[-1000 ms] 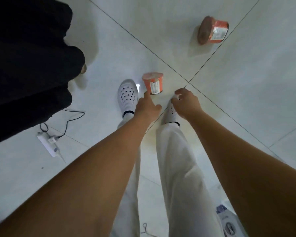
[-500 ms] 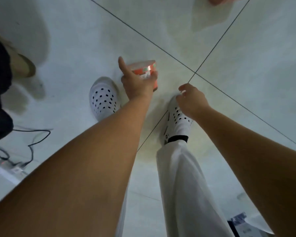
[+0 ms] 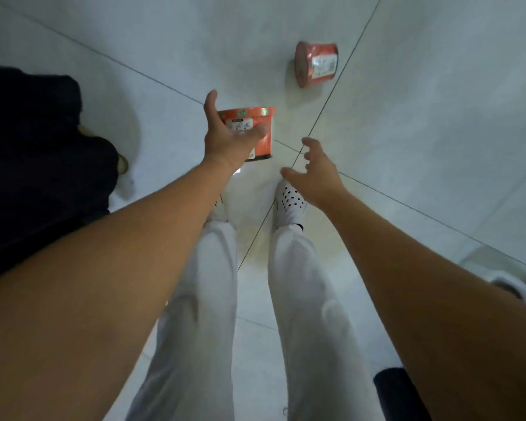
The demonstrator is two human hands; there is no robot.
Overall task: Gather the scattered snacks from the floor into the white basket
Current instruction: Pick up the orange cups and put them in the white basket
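The left hand (image 3: 225,138) gripped the orange round paper cup (image 3: 257,117) by its side only, so it might slip; the right hand (image 3: 313,174) was spread, empty.

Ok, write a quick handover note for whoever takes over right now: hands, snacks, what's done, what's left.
Left hand: grips the orange snack cup by its side.
Right hand: open, fingers spread, holds nothing.
Second orange cup: lies on its side on the floor tiles, farther ahead, untouched.
White basket: not in view.
Done: one cup in hand.
Left: carry it to the basket, then fetch the second cup.
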